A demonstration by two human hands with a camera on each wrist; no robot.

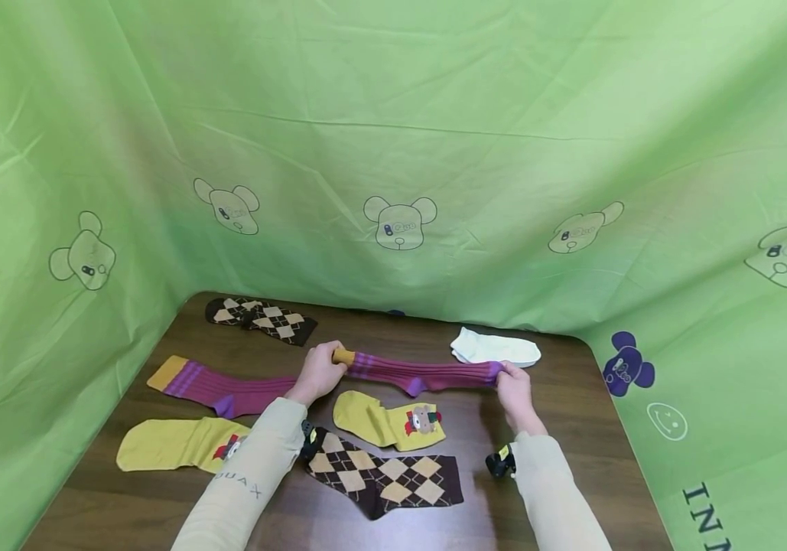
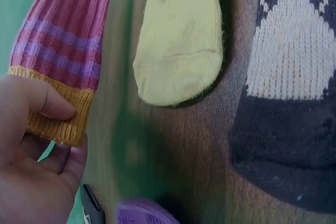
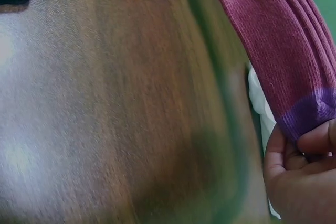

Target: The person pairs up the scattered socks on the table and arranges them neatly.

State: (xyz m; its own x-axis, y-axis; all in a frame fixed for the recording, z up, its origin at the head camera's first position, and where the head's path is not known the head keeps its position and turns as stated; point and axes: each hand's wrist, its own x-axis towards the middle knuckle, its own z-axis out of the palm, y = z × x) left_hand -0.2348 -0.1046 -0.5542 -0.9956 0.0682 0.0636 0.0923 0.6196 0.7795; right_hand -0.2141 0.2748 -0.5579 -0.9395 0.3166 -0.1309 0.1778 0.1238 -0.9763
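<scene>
A maroon ribbed sock (image 1: 393,373) with a mustard cuff and purple heel and toe is stretched sideways between both hands, above the table. The left hand (image 1: 322,373) pinches its mustard cuff (image 2: 65,109), thumb on top and fingers beneath. At the other end, the right hand (image 1: 515,389) pinches the purple toe (image 3: 304,114) between thumb and fingers. A matching maroon sock (image 1: 228,388) lies flat at the left, partly covered by the left forearm. Just below the stretched sock lies a yellow sock (image 1: 365,417) with an animal face on it.
Another yellow sock (image 1: 159,444) lies front left, partly under the left sleeve. An argyle sock (image 1: 421,482) lies between the forearms, and a second argyle sock (image 1: 276,320) is back left. White socks (image 1: 496,349) lie behind the right hand. Green fabric (image 1: 393,153) hangs around the wooden table (image 1: 572,459).
</scene>
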